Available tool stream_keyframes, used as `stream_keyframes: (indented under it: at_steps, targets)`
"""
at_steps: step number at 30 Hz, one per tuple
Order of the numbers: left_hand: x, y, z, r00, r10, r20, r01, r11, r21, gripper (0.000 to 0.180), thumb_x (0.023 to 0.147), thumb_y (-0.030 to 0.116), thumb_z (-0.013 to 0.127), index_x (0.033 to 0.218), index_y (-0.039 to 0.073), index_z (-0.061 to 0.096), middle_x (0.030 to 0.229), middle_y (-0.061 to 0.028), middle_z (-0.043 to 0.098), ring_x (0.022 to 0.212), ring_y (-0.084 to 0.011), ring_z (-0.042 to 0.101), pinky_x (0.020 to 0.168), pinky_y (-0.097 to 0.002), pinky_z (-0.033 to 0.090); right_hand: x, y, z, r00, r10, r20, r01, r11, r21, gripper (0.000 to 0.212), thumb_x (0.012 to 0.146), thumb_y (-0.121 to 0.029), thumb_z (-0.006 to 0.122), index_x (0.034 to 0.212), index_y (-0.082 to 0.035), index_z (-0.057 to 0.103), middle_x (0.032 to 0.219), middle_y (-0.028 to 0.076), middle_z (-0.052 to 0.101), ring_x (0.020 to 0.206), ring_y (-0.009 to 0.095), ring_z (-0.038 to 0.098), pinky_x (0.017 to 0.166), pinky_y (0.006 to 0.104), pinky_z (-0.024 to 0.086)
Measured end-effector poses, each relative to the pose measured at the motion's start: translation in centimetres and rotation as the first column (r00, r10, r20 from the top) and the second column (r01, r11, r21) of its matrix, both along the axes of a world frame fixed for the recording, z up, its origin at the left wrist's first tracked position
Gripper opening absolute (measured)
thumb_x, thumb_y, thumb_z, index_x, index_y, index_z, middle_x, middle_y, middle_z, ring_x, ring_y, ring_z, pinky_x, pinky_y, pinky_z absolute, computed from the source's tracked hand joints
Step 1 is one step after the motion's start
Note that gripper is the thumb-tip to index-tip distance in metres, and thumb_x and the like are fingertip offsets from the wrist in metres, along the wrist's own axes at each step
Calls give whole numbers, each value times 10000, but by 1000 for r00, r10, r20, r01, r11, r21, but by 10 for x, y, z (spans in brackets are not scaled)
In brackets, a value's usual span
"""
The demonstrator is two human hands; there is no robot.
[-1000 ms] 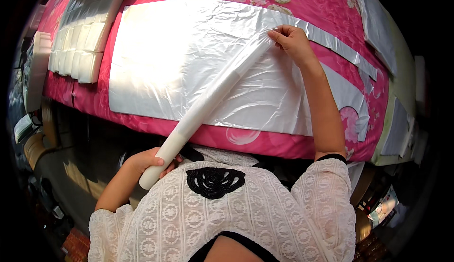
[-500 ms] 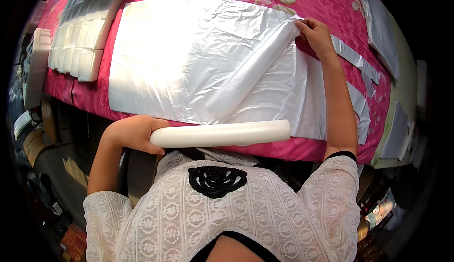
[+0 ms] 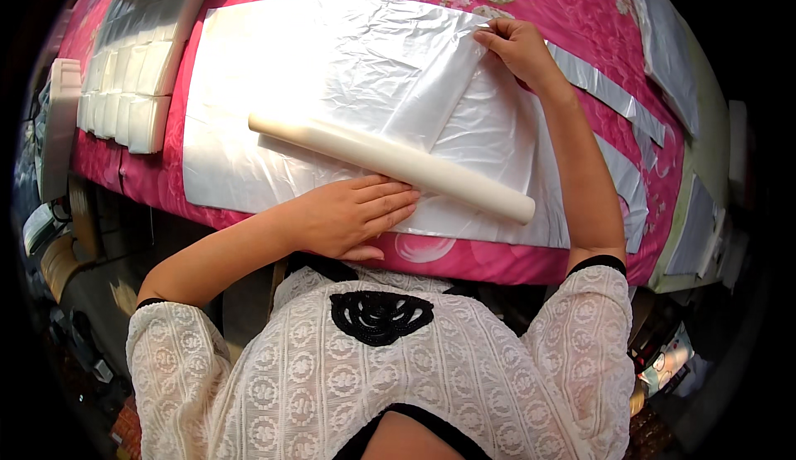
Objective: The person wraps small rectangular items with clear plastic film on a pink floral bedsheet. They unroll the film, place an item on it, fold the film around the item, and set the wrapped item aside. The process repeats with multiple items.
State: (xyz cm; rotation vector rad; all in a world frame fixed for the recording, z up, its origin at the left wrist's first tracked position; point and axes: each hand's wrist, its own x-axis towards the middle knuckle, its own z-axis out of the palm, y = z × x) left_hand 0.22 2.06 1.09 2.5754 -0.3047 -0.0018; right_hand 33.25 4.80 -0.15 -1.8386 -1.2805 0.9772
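Observation:
A shiny white plastic sheet [image 3: 274,70] lies creased over the pink cloth. At its far right corner my right hand [image 3: 516,45] pinches a fold of the sheet between thumb and fingers. Slanting across the sheet is a smooth white tube [image 3: 394,164], its left end farther from me than its right. My left hand [image 3: 352,215] rests flat at the sheet's near edge, fingers stretched and close together, just on the near side of the tube. The fingertips are by the tube's middle; I cannot tell whether they touch it.
Stacks of folded white plastic packets [image 3: 137,87] stand at the left of the pink floral cloth [image 3: 580,12]. Silvery-white strips [image 3: 609,95] lie to the right, beyond my right forearm. Another silvery sheet [image 3: 659,53] covers the far right side.
My left hand has let go of the tube, which now lies slanted on the sheet, and has come to rest flat beside it. My right hand has drawn the pinched corner leftward.

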Motion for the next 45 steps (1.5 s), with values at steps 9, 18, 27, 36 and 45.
stream_keyframes:
  at_steps: [9, 18, 27, 36, 45]
  targets:
    - [-10, -23, -19, 994, 94, -56, -89, 993, 75, 787, 847, 549, 397, 1323, -75, 328, 1414, -212, 299, 1350, -320, 229, 1116, -455, 130, -46, -39, 33, 978, -109, 180, 67, 972, 226, 395, 805, -281, 652, 1087, -12, 582, 1033, 120, 607, 869, 196, 582, 720, 311, 480]
    - [-16, -58, -27, 976, 193, -96, -173, 967, 188, 783, 830, 499, 424, 1376, -40, 267, 1462, -176, 230, 1374, -292, 177, 1116, -442, 118, -119, -137, 23, 798, 158, 582, -323, 927, 191, 462, 733, -158, 669, 1180, -106, 564, 1024, 62, 585, 862, 246, 561, 728, 355, 474]
    - [-14, -34, -12, 985, 172, -31, -168, 980, 105, 817, 826, 541, 452, 1370, -42, 273, 1462, -182, 231, 1373, -291, 188, 1106, -455, 125, -6, -144, 18, 669, -260, 697, 51, 951, 305, 456, 793, -141, 627, 1237, -98, 535, 1067, 96, 598, 913, 275, 552, 790, 359, 454]
    - [-14, -77, -30, 949, 306, -71, -285, 935, 213, 846, 799, 548, 486, 1362, -49, 283, 1449, -193, 248, 1361, -307, 209, 1108, -467, 105, -111, -139, 24, 734, 240, 636, -484, 841, 241, 501, 672, -27, 667, 1156, -125, 581, 1129, 61, 587, 1029, 257, 536, 928, 422, 390]
    - [-14, -72, -25, 975, 220, -41, -209, 961, 179, 723, 802, 378, 551, 1359, -15, 311, 1455, -165, 254, 1361, -276, 224, 1103, -426, 167, -53, -11, 1, 726, 0, 687, -340, 869, 359, 484, 715, -14, 641, 1178, -143, 584, 1142, 49, 593, 1053, 266, 526, 927, 371, 393]
